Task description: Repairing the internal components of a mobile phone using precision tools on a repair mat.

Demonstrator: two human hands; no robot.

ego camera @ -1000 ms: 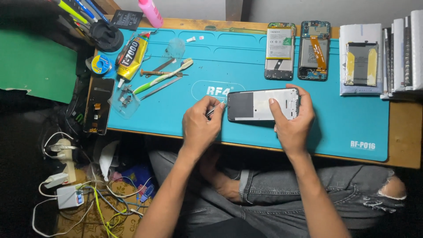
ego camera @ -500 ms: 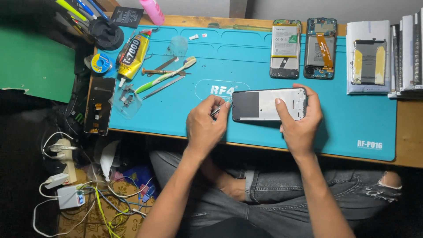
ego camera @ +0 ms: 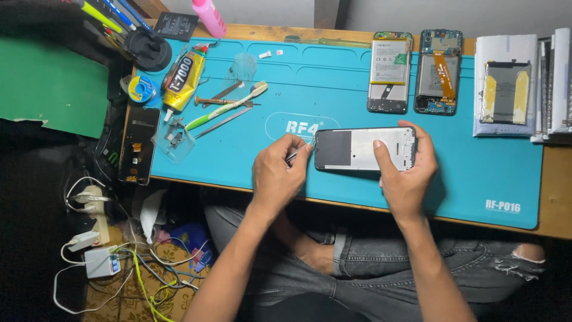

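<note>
**Steadily, both hands are working at the left end of a phone frame**

Now the right hand (ego camera: pixel 406 177) is pinning a phone frame (ego camera: pixel 364 149) flat on the blue repair mat (ego camera: pixel 333 89), fingers curled over its far and right edges and the thumb pressing on the pale inner plate. The left hand (ego camera: pixel 275 174) is pinching a thin metal tool (ego camera: pixel 296 153), probably tweezers, with its fingers closed tight on it and the tip meeting the frame's dark left end. Compared with a second ago, the frame seems to be lying in much the same spot under the same grip; the tool is staying at that same end, so the work is still going on at that corner rather than moving along.

From the frame, two opened phones (ego camera: pixel 388 73) with a battery and an orange flex showing are lying at twelve o'clock, and a boxed part (ego camera: pixel 505 92) is sitting at one o'clock. At ten o'clock a toothbrush (ego camera: pixel 229 106), a yellow glue tube (ego camera: pixel 183 80) and a pink bottle (ego camera: pixel 208 16) are lying well apart from the hands. At nine o'clock a dark display panel (ego camera: pixel 138 143) is resting at the mat's edge.
</note>
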